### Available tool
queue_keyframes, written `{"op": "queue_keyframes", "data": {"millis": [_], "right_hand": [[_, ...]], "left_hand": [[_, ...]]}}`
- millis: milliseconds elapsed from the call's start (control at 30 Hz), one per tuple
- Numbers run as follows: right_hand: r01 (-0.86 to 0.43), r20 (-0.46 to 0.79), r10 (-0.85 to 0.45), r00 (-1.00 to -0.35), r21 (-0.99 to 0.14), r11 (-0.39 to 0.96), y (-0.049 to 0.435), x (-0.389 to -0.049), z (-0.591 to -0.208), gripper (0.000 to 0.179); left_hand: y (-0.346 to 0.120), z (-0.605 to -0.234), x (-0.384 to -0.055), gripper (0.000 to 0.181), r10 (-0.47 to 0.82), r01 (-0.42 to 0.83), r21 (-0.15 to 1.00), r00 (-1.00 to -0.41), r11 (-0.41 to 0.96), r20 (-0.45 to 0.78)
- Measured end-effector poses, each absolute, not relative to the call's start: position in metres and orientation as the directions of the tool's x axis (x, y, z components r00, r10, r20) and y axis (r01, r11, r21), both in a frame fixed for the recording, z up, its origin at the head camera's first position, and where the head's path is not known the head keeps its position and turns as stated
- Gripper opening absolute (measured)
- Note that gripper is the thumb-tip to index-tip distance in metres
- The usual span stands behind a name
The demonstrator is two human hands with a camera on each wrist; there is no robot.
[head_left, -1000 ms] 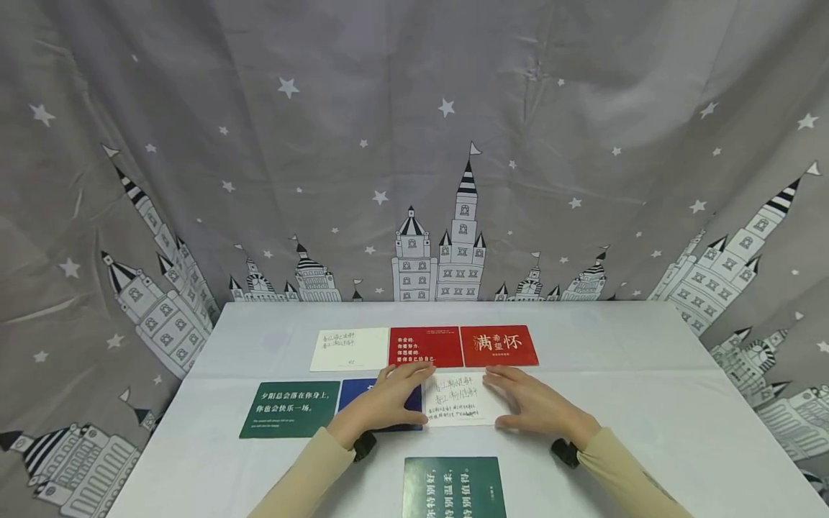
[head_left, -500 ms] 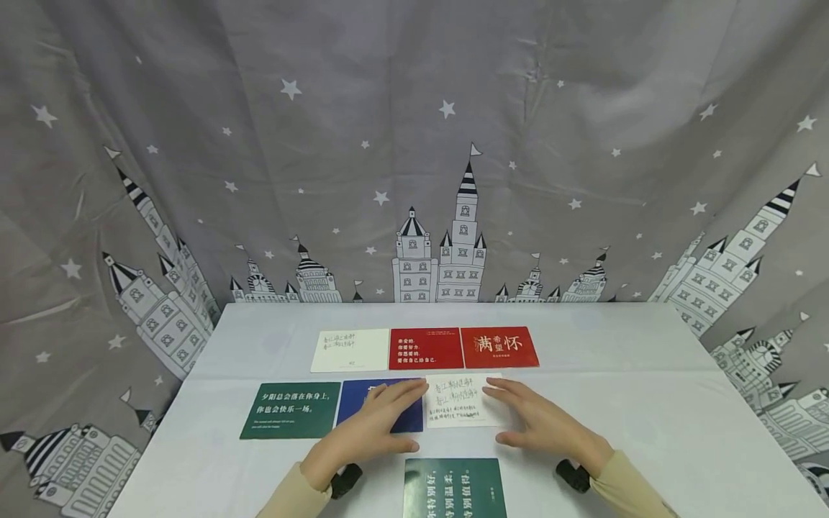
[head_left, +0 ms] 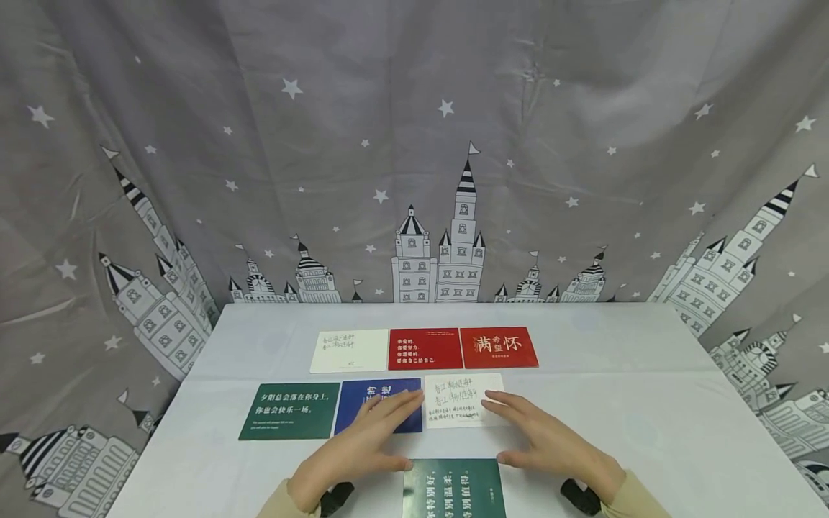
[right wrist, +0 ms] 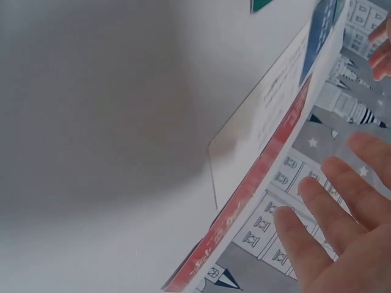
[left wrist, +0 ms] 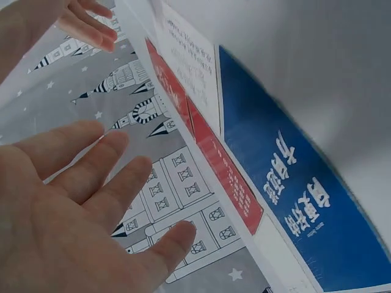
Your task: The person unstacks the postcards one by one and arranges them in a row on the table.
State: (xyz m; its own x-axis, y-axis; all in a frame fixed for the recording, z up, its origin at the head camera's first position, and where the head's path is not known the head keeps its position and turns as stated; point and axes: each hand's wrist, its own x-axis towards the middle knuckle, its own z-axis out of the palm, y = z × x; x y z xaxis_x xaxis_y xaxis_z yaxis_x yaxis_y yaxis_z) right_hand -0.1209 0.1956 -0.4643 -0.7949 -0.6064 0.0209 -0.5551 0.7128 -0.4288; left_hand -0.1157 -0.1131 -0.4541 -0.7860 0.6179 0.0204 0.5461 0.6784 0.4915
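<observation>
In the head view my left hand (head_left: 363, 439) hovers with spread fingers over the lower edge of a blue postcard (head_left: 352, 403), covering part of its lettering. My right hand (head_left: 550, 439) is likewise spread, its fingertips overlapping the right edge of a white handwritten postcard (head_left: 453, 403). Neither hand holds anything; both wrist views show straight, parted fingers. Between the thumbs, nearer me, lies a green postcard (head_left: 453, 489) turned sideways and cut off by the frame's bottom. Another green postcard (head_left: 289, 411) lies left of the blue one.
A back row holds a cream handwritten postcard (head_left: 350, 350), a red postcard with small text (head_left: 425, 349) and a red postcard with large characters (head_left: 499, 347). All lie flat on a white table (head_left: 648, 403). A grey castle-print curtain (head_left: 414, 108) hangs behind.
Both hands have drawn back toward me from the white handwritten postcard, the left also moving leftward and uncovering more of the blue card. The cards stay where they were.
</observation>
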Motion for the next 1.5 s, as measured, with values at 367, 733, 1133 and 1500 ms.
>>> {"op": "queue_keyframes", "data": {"millis": [367,733,1133,1500], "right_hand": [[-0.540,-0.037,-0.619,-0.785,-0.449,0.712,0.191,-0.098,-0.464,0.076],[-0.377,-0.223,-0.580,-0.783,-0.570,0.729,0.182,-0.070,-0.469,0.095],[-0.399,-0.258,-0.592,-0.763,-0.533,0.746,0.177,-0.057,-0.482,0.103],[-0.475,-0.186,-0.583,-0.791,-0.413,0.777,0.170,-0.045,-0.490,0.104]], "left_hand": [[-0.110,-0.466,-0.091,0.089,0.592,0.458,0.543,-0.800,0.704,-0.094],[-0.103,-0.473,-0.072,0.106,0.549,0.261,0.656,-0.788,0.708,-0.279],[-0.106,-0.480,-0.057,0.112,0.620,0.417,0.548,-0.742,0.725,-0.254],[-0.101,-0.486,-0.049,0.108,0.635,0.453,0.540,-0.744,0.709,-0.210]]}}
